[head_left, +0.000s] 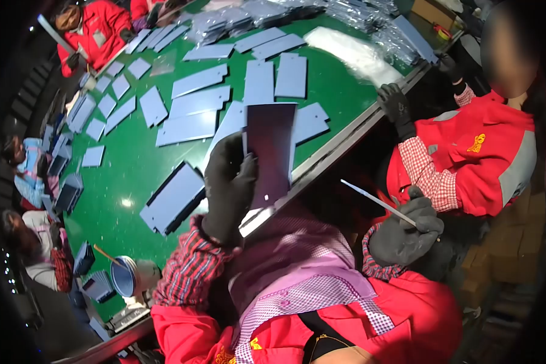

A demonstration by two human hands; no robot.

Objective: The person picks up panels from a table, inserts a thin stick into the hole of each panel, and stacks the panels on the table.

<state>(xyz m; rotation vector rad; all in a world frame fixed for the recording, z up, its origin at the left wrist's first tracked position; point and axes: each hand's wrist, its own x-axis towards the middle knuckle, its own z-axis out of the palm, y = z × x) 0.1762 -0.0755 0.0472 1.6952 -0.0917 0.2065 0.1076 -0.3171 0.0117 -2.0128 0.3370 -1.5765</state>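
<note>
Left hand [230, 182], dark-gloved, curled round near side of dark panel [272, 151], holding it tilted up over bench edge. Right hand [414, 227], grey-gloved, fist wrapped about thin stick [376, 201], pale, slanting toward panel, tip well apart from it. Yellow emblem [476, 143] on neighbour's red jacket [491, 158], lettering too small to read. Out on smooth green bench [115, 197]: flat blue panels [194, 127], oblong, some notched at ends. Crinkled clear plastic [370, 24] heaped at far side. Round bucket [150, 276] near corner.
</note>
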